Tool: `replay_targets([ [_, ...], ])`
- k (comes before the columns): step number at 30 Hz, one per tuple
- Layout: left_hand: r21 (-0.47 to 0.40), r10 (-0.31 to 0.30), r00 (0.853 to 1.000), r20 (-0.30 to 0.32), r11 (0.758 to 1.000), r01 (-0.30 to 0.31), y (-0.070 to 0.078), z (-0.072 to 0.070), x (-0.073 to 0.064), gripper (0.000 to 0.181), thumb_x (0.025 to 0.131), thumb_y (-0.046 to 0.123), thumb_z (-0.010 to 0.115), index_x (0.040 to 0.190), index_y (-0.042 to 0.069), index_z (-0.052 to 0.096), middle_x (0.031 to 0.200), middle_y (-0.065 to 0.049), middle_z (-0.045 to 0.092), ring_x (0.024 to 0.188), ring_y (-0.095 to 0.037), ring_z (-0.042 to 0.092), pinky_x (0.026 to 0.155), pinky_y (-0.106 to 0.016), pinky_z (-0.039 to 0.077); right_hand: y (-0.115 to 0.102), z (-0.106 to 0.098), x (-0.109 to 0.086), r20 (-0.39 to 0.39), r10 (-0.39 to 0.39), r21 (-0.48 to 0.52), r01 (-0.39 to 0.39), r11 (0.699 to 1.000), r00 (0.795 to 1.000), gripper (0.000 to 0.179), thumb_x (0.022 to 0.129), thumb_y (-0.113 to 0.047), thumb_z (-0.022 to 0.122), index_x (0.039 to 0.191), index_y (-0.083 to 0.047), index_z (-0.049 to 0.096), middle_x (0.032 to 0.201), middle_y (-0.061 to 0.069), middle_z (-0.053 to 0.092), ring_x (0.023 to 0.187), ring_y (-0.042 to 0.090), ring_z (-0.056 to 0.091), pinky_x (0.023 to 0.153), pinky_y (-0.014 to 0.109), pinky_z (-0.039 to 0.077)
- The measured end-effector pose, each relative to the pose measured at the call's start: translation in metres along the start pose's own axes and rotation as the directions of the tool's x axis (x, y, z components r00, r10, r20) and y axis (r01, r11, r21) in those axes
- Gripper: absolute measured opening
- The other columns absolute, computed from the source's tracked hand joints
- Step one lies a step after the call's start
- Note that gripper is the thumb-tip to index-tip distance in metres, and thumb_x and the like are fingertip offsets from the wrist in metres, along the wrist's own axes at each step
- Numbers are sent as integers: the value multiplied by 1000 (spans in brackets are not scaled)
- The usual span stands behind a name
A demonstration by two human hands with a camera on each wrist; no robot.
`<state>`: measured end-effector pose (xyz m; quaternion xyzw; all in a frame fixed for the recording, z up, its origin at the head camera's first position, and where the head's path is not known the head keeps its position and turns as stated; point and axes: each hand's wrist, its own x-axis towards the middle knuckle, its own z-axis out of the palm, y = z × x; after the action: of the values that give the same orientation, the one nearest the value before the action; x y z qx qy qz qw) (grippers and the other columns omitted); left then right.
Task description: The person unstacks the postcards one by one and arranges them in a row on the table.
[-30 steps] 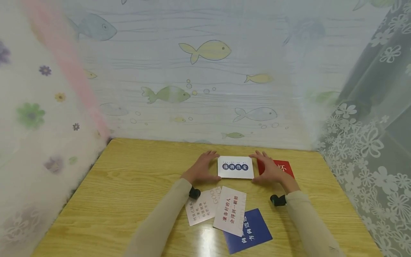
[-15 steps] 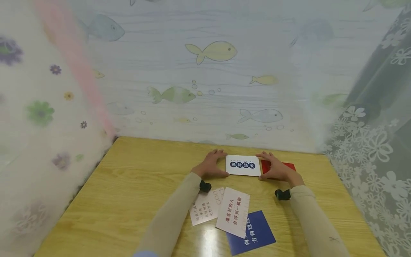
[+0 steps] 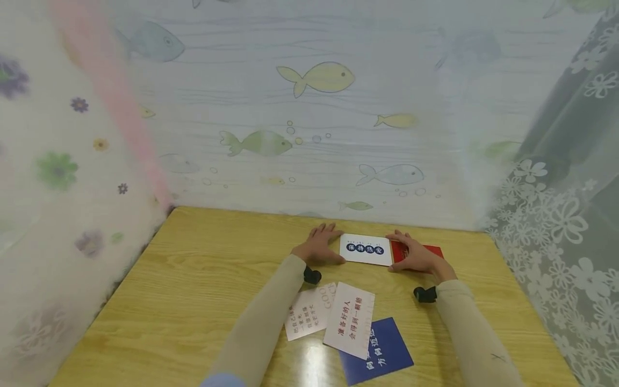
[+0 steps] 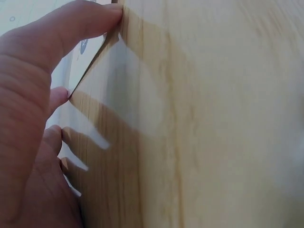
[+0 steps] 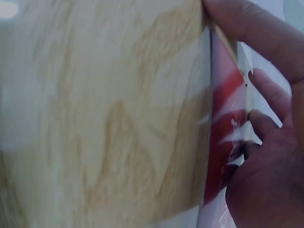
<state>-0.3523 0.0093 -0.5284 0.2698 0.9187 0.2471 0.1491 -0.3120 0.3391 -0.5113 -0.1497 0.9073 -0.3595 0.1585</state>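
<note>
A white card (image 3: 365, 249) with dark blue round emblems lies flat near the back of the table in the head view. My left hand (image 3: 319, 246) holds its left end, the thumb (image 4: 80, 23) at the near corner and the index fingertip at the far one. My right hand (image 3: 417, 255) holds the opposite end the same way, thumb and forefinger at the two corners. Beneath that palm lies a red card (image 3: 434, 250), its edge right against the white card. Much of the red card is covered by the right hand; it shows glossy in the right wrist view.
Closer to the front, two pale pink cards, one at left (image 3: 309, 314) and one at centre (image 3: 350, 321), overlap each other. The centre one partly covers a blue card (image 3: 379, 352). A fish-print curtain (image 3: 309, 134) hangs behind the wooden table (image 3: 203, 301).
The white card has slid slightly right with both hands, closing the narrow gap to the red card. The head view has shifted a little. The front cards have stayed put.
</note>
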Motion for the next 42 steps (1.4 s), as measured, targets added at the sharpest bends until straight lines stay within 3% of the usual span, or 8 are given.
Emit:
replay_targets([
  [9, -46, -10, 1000, 24, 999, 11, 3, -2, -3, 91, 84, 52, 77, 161, 28, 33, 172, -5, 5, 159, -29, -6, 129, -46, -4, 9, 0, 0, -9, -27, 41, 28, 999, 1000, 93, 76, -22, 89, 154, -10, 40, 170, 22, 5, 153, 51, -9, 118, 76, 2],
  [29, -14, -22, 999, 41, 1000, 23, 5, -1, -5, 91, 86, 54, 73, 162, 30, 28, 173, -4, 1, 158, -29, -8, 129, -48, -4, 5, -3, -4, 2, -29, 77, 29, 997, 1000, 97, 73, -18, 89, 154, -6, 38, 170, 23, 5, 153, 51, -10, 117, 76, 0],
  [37, -11, -6, 999, 43, 1000, 7, 3, -2, -2, 98, 85, 57, 73, 164, 25, 24, 172, -7, 3, 158, -31, -6, 128, -51, -4, 6, -4, -2, 21, -13, 110, 11, 994, 1000, 97, 76, -24, 87, 157, -5, 35, 170, 21, 3, 153, 49, -11, 118, 75, 0],
  [42, -74, 5, 1000, 26, 997, -3, 2, -4, -3, 92, 89, 53, 69, 163, 22, 25, 172, -8, 8, 158, -33, -3, 128, -51, -2, 1, -4, -2, 28, 11, 122, -14, 992, 1000, 91, 83, -25, 80, 158, -3, 33, 170, 22, 4, 154, 49, -9, 119, 74, 1],
])
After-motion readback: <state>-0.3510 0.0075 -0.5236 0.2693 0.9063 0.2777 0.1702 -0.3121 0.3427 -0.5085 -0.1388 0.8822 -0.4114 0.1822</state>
